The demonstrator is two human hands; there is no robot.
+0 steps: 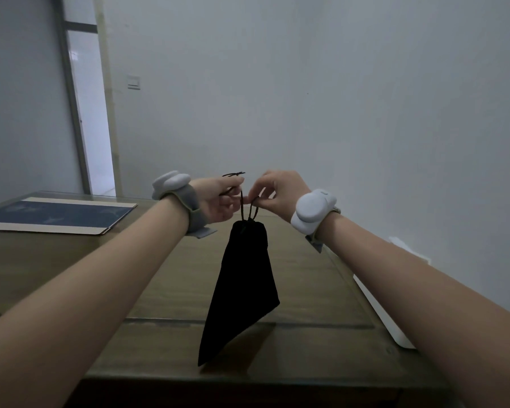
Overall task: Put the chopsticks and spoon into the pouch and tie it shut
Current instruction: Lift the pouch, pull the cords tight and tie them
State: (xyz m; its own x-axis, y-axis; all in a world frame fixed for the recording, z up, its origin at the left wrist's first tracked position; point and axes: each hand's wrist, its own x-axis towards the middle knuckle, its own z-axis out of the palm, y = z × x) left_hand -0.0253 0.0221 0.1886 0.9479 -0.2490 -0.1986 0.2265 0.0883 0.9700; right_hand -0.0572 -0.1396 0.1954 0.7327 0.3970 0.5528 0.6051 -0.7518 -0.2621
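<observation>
We are holding one black pouch (pixel 242 287) in the air above the tabletop (pixel 306 290), its mouth drawn shut. Our left hand (pixel 218 201) and right hand (pixel 277 192) are each pinching the two cords (pixel 249 212) in a closed grip. Two white wrist sensors are showing, one (pixel 171 182) per arm. One blue folder (pixel 62 214) is lying at the far left. No writing is readable.

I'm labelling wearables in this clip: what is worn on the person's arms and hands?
Both forearms are bare, with no sleeves or gloves. The left hand and right hand are bare too. Each wrist carries a grey fabric strap holding a rounded white device: left wrist device, right wrist device.
</observation>
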